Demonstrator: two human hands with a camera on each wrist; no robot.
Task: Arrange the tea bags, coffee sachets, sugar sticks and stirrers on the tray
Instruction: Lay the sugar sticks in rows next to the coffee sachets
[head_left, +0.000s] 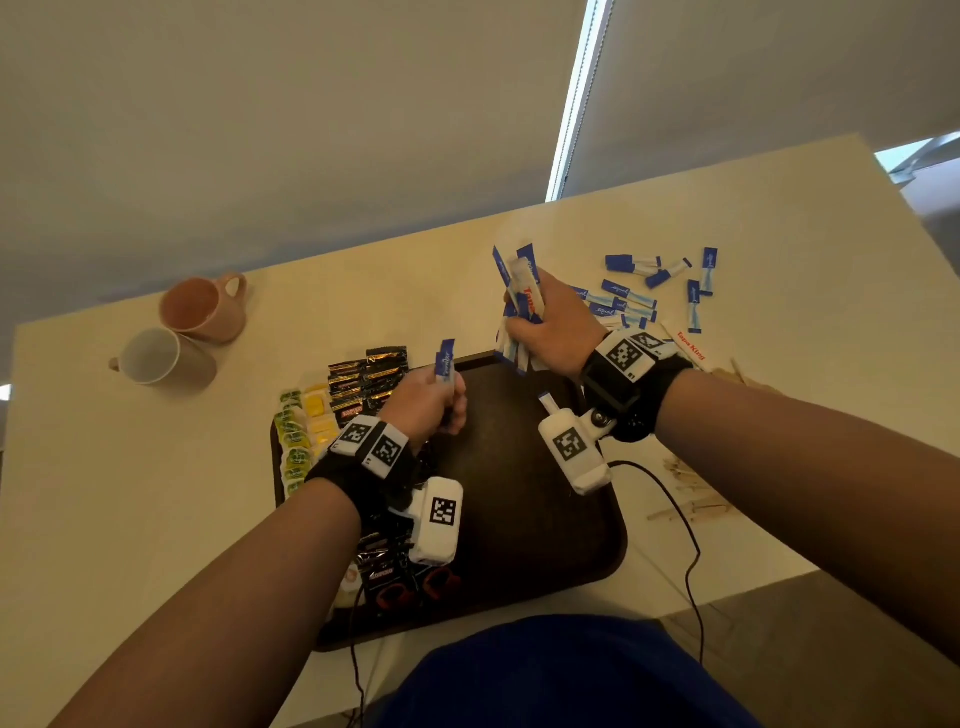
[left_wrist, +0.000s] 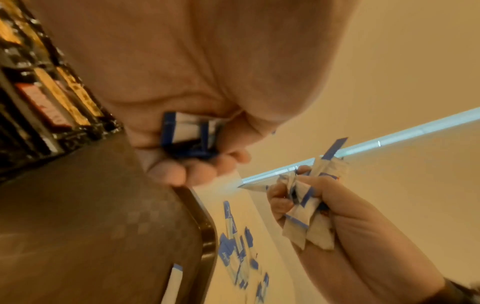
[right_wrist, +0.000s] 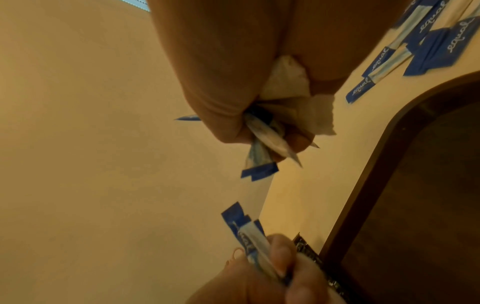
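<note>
The brown tray (head_left: 519, 493) rests on the table (head_left: 156, 467); coffee sachets (head_left: 369, 379) and tea bags (head_left: 304, 426) line its left side. The right hand (head_left: 550, 332) clenches a bundle of sugar sticks (head_left: 522, 296). The left hand (head_left: 426, 405) grips a few sugar sticks (head_left: 445, 359) upright above the tray.

The person is wearing black wrist straps (head_left: 621, 387) carrying white blocks (head_left: 574, 449) printed with black square markers. Thin black cables (head_left: 691, 551) are trailing from them. Both forearms are showing bare, and blue clothing (head_left: 561, 675) is covering the lap.
</note>
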